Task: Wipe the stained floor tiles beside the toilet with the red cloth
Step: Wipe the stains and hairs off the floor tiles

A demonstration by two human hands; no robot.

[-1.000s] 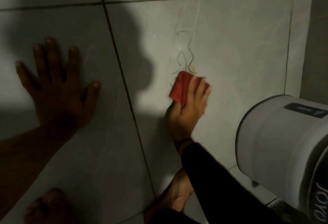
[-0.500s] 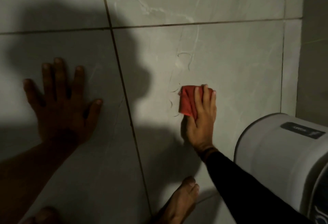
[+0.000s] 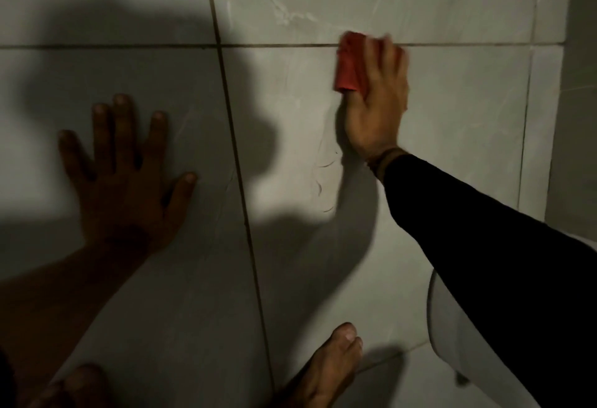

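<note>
My right hand (image 3: 376, 107), in a black sleeve, presses the folded red cloth (image 3: 349, 66) flat against the pale grey floor tile (image 3: 452, 123), right at the grout line at the tile's far edge. Fingers cover the cloth's right half and are motion-blurred. Thin dark curved stain marks (image 3: 324, 181) show on the tile near my wrist. My left hand (image 3: 126, 175) lies flat with fingers spread on the neighbouring tile to the left, in shadow, holding nothing.
The white toilet (image 3: 442, 327) shows at the lower right, mostly hidden by my right arm. A bare foot (image 3: 326, 372) rests at the bottom centre, another at the bottom left. A wall (image 3: 578, 116) rises at the right edge.
My right hand has slid the red cloth away from me, from the stained middle of the tile up to the far grout line. The squiggly marks there are gone. My left hand has stayed planted.
</note>
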